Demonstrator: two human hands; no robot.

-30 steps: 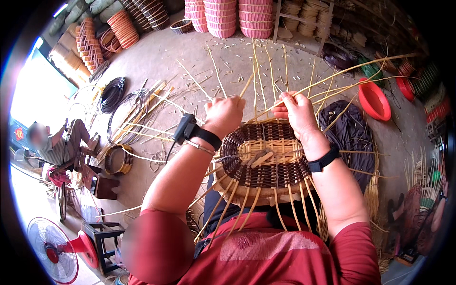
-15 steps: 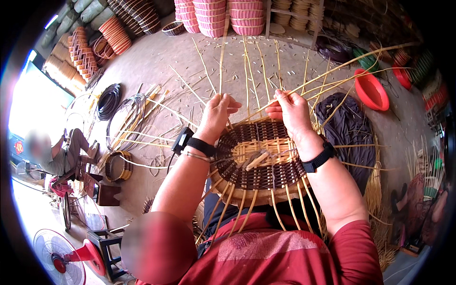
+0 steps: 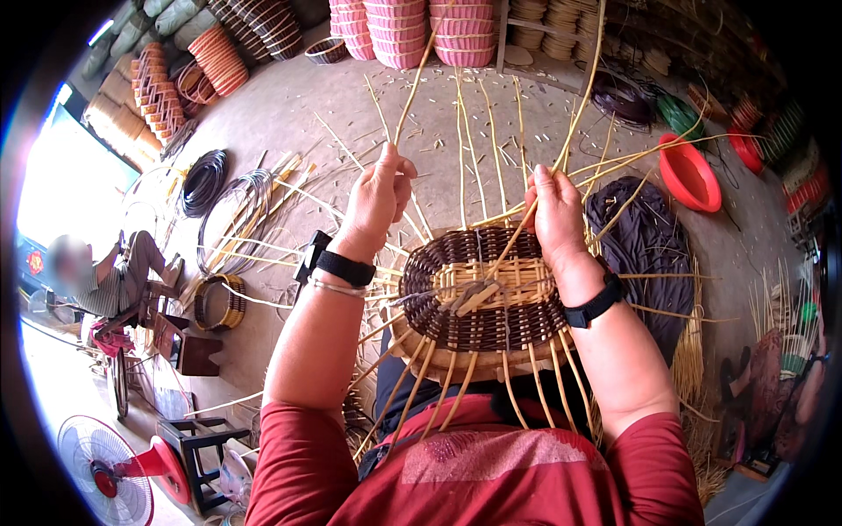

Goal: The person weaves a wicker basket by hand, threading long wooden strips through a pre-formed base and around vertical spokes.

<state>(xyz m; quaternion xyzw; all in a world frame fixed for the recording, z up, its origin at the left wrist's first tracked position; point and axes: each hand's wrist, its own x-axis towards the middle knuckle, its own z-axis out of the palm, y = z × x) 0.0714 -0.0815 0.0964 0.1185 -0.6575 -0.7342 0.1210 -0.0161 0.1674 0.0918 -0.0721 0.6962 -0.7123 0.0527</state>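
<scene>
An oval woven basket base [image 3: 421, 272], dark brown around a pale middle, lies on my lap on a round wooden board [image 3: 456, 364]. Pale cane stakes [image 3: 447, 390] fan out from its rim on all sides. My left hand [image 3: 379, 195] is closed beyond the base's far left, with a long pale cane strip [image 3: 416, 92] rising from its fingertips. Above the far right rim my right hand [image 3: 558, 210] pinches a long cane strand [image 3: 582, 105], which stands up from the fingers. A cane end slants down from this hand over the base. Short cane pieces [image 3: 478, 298] lie on its middle.
Coils of dark cane [image 3: 204, 184] and loose strips lie on the floor at left. A dark cloth bundle [image 3: 636, 228] and a red basin [image 3: 689, 174] are at right. Stacked pink baskets [image 3: 395, 35] stand at the back; a fan [image 3: 105, 473] stands near left. A person [image 3: 114, 272] sits at far left.
My left hand has moved left and slightly up, tilting its strip. My right hand has shifted a little right, and its long strand has swung from pointing right to nearly upright.
</scene>
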